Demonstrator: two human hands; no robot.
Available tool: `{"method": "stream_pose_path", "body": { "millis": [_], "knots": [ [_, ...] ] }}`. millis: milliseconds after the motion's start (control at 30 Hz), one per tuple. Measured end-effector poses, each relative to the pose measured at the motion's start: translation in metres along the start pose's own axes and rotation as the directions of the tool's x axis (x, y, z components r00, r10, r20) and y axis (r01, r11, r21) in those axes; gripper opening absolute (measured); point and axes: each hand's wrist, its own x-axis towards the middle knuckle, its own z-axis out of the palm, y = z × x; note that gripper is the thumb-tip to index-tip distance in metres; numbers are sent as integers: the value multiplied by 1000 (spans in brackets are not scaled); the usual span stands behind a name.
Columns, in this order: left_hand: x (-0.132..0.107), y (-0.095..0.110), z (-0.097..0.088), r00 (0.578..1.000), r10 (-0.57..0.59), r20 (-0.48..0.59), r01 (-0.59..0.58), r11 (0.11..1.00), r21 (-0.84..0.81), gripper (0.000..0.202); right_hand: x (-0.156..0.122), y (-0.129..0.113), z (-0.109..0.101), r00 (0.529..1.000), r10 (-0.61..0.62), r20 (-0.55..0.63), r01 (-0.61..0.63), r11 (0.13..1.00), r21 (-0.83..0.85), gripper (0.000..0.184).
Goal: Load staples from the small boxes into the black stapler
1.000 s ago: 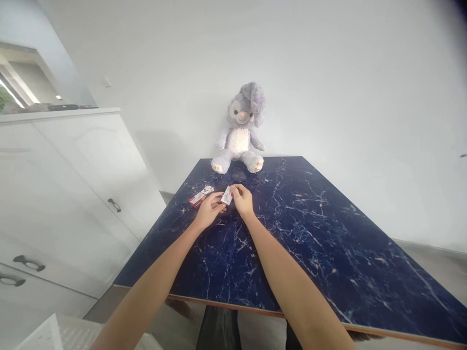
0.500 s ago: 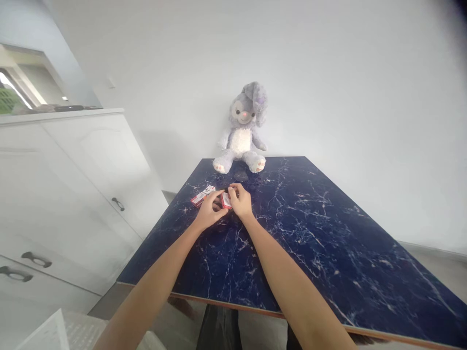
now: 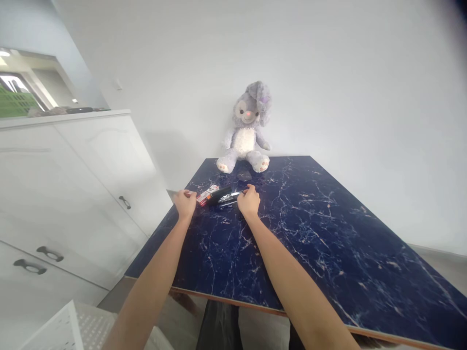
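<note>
My left hand (image 3: 185, 204) is at the table's left edge, fingers closed around a small red box (image 3: 187, 195), mostly hidden by the hand. Just right of it lies a red-and-white box (image 3: 208, 193) on the tabletop. Beside that box are a black, pen-like item (image 3: 220, 195) with an orange spot and slim dark-and-silver sticks (image 3: 229, 198), too small to name surely. My right hand (image 3: 249, 201) is curled at the right end of these sticks, its fingers pressed together. What it grips, if anything, is hidden.
The blue marbled table (image 3: 310, 233) reaches back to a pale wall. A grey plush rabbit (image 3: 244, 138) sits at its far edge, with a dark flat item (image 3: 244, 176) before it. White cabinets (image 3: 98, 165) stand at left; a white perforated basket (image 3: 78, 323) is low at left.
My hands have moved apart: the left went left with the small red box, the right shifted slightly right. The black item and slim sticks now show between them.
</note>
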Motion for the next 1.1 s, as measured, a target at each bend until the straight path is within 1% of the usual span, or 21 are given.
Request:
{"method": "stream_pose_path", "body": {
  "millis": [100,200,300,367,433,500,567,633,700,767,800,833,867,933,1000,1033,1067,1100],
  "knots": [
    [1,-2,3,997,-29,78,24,998,59,18,0,-1,-2,1000,14,21,-14,1000,1,51],
    [2,-2,4,991,-45,128,33,995,91,24,1,0,-2,999,8,35,-8,1000,10,51],
    [3,-3,2,987,-51,154,35,994,106,33,3,2,-1,999,18,43,-18,1000,1,49],
    [3,-3,1,986,-51,158,32,992,118,30,4,2,1,998,20,60,-19,999,-27,47],
    [1,-1,0,988,-37,152,17,992,129,27,3,2,2,997,-5,80,9,999,-40,47],
    [-2,2,0,990,0,138,-18,991,133,27,2,1,3,996,-39,85,42,999,-32,48],
    [-4,5,0,989,61,136,-79,989,127,27,1,1,2,996,-49,74,52,998,-34,50],
    [-7,9,0,978,131,164,-150,982,110,26,0,0,2,995,-46,83,51,997,-56,53],
    [-10,12,-1,959,191,208,-212,973,87,23,0,-1,2,992,-57,117,65,995,-69,55],
    [-11,14,-2,928,265,261,-293,953,77,23,1,-1,2,986,-76,148,86,995,-60,55],
    [-11,15,-3,905,310,292,-346,935,80,24,1,0,2,984,-85,157,94,994,-51,55],
    [-11,16,-5,873,360,329,-408,909,86,26,2,1,3,982,-92,164,100,994,-43,54],
    [-10,16,-7,832,411,372,-473,876,91,28,2,1,3,980,-99,170,106,994,-34,53],
    [-8,18,-12,731,488,476,-590,803,83,31,3,3,4,976,-115,188,121,992,-20,51],
    [-7,20,-17,635,520,571,-665,744,62,30,3,3,5,970,-130,206,134,991,-6,51],
    [-7,22,-19,607,517,604,-683,728,63,29,3,3,6,967,-136,217,138,990,4,52],
    [-8,24,-20,594,506,625,-691,719,75,29,2,2,6,963,-143,230,143,990,16,53],
    [-9,26,-20,595,490,637,-692,716,95,30,1,1,6,958,-154,241,151,988,30,54]
  ]
}}
